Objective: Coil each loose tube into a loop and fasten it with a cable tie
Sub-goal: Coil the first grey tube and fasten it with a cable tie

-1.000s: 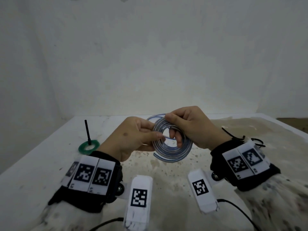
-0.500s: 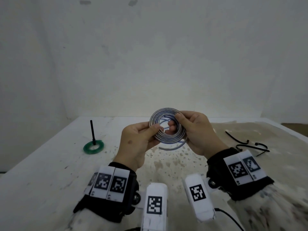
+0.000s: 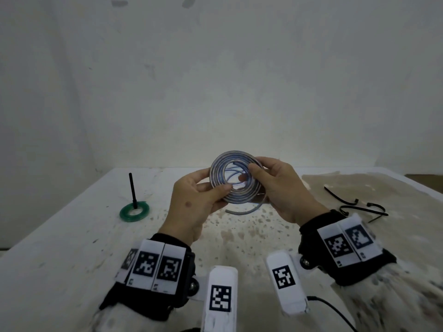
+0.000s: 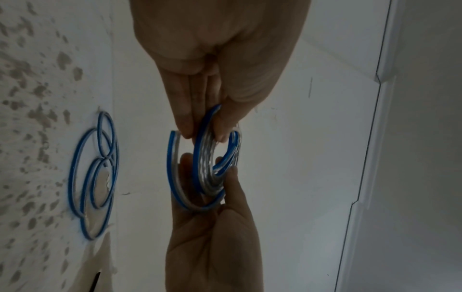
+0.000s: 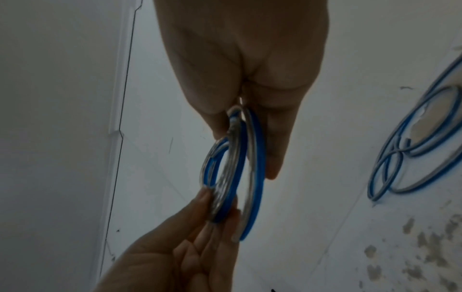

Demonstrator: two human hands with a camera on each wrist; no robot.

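Observation:
A clear tube with a blue stripe, wound into a flat coil (image 3: 233, 155), is held upright above the table in front of me. My left hand (image 3: 223, 189) pinches its lower left rim between thumb and fingers. My right hand (image 3: 250, 172) pinches the right rim, thumb on the front and fingers through the centre. A short free end (image 3: 244, 211) hangs below the coil. The wrist views show the same coil (image 4: 203, 168) (image 5: 235, 168) edge-on between both hands. A second loose blue-striped tube (image 4: 95, 173) (image 5: 412, 148) lies in wide loops on the table beyond.
At the left of the white, stained table (image 3: 72, 236) lies a green tube coil (image 3: 134, 212) with a black cable tie (image 3: 132, 188) standing up from it. Loose black cable ties (image 3: 359, 207) lie at the right. A white wall stands close behind.
Both hands have lifted the coil a little and turned its face toward me. The windings sit tighter, and the free end below is shorter.

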